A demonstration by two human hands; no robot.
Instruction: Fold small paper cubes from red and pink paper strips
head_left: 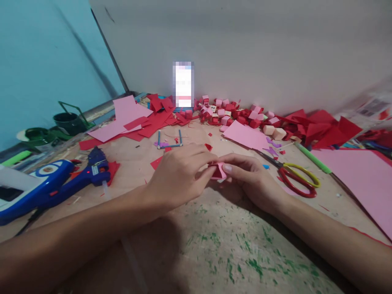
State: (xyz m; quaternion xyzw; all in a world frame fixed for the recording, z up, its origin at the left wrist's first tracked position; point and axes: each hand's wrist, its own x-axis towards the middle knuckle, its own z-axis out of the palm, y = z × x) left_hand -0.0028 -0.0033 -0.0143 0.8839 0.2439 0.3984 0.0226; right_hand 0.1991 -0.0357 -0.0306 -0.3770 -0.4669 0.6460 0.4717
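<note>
Between my two hands, above the middle of the table, is a small folded pink paper piece [219, 170] with a dark reddish inside. My left hand [182, 173] pinches its left side between thumb and fingers. On its right side, the thumb and fingers of my right hand [252, 175] press the pink paper. Fingers partly cover the piece, so its full shape is hidden. Close to the right hand lie scissors [298, 179] with one red and one yellow handle loop, their blades toward a pink paper sheet [245, 135].
A blue glue gun [88, 173] lies at left. Small pink and red paper boxes [223, 112] are heaped at the back beside a lit phone [183, 84]. Red sheets [324, 126], a large pink sheet [361, 171] and a green stick [314, 158] lie at right.
</note>
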